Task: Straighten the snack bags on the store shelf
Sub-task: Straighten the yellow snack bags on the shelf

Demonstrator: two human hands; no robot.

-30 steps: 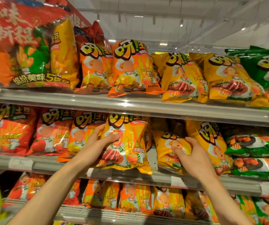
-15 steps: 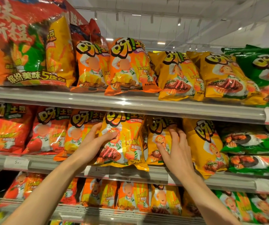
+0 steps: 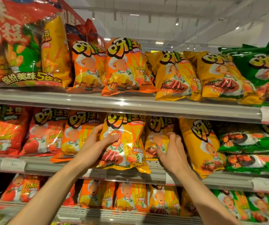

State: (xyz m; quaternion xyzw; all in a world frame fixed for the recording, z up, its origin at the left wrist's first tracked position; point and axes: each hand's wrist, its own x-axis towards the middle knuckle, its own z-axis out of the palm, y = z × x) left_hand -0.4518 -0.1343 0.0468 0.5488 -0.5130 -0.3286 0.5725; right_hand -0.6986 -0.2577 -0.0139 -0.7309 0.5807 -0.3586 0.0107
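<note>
We reach up with both bare arms to the middle shelf (image 3: 130,176) of a store display. Our left hand (image 3: 96,145) grips the left edge of a yellow snack bag (image 3: 127,143), thumb pressed across its front and fingers curled behind; the bag stands upright with its bottom hem hanging over the shelf lip. Our right hand (image 3: 171,151) rests on the neighbouring yellow bag (image 3: 158,132), just to the right and set further back, fingers curled over its front and thumb pinching its lower part. Beside it a third yellow bag (image 3: 202,143) leans out of line, its foot over the shelf edge. Orange bags (image 3: 77,132) and red bags (image 3: 5,130) fill the row to the left, green bags (image 3: 250,142) lie flat on the right. Beyond, the top shelf (image 3: 122,103) carries orange, yellow and green bags and a big red multipack (image 3: 16,46), under white ceiling lights
</note>
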